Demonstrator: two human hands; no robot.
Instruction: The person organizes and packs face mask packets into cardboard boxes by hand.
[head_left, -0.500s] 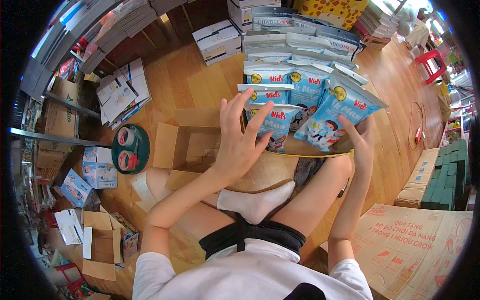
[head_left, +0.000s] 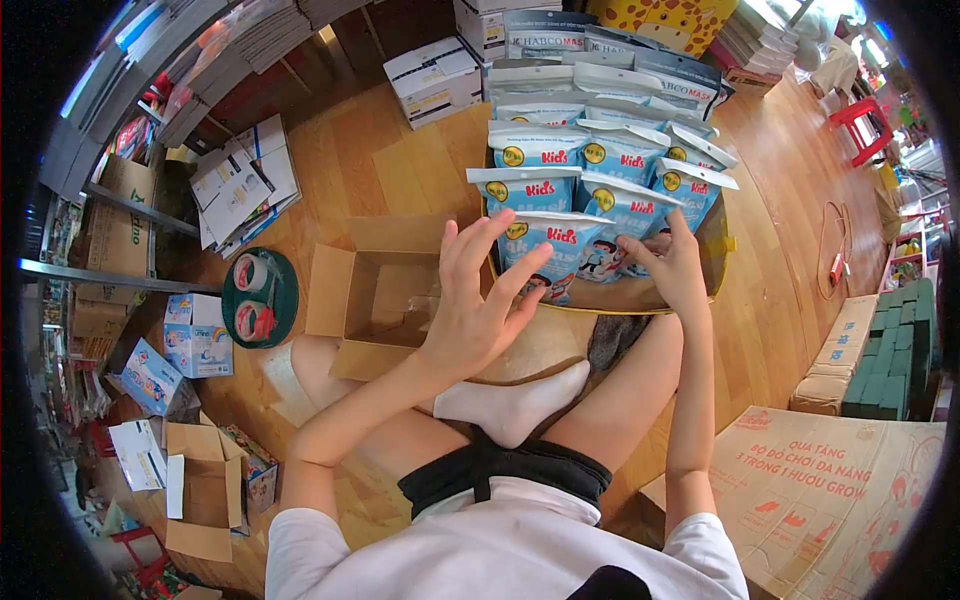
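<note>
Blue "Kids" mask pouches stand in rows inside a yellow-edged box (head_left: pixel 728 262) in front of me. My right hand (head_left: pixel 672 272) is at the lower right of a pouch (head_left: pixel 625 203) in the second row, its thumb across the front and its fingers around the right edge. My left hand (head_left: pixel 474 296), fingers spread, is beside the nearest pouch (head_left: pixel 543 245), fingertips overlapping its left side. Behind them, grey and dark Habco Mask pouches (head_left: pixel 680 85) fill the back of the box.
An open cardboard box (head_left: pixel 385 290) stands left of the pouches. Farther left are a green round tray (head_left: pixel 283 318) with tape rolls and flattened cartons (head_left: pixel 240 190). A big printed carton (head_left: pixel 810 490) lies at my right, and a white box (head_left: pixel 433 82) stands behind.
My right hand has moved left and down, bringing its tilted pouch upright among the others in the box. My left hand has barely shifted, while the front pouches now stand slightly differently.
</note>
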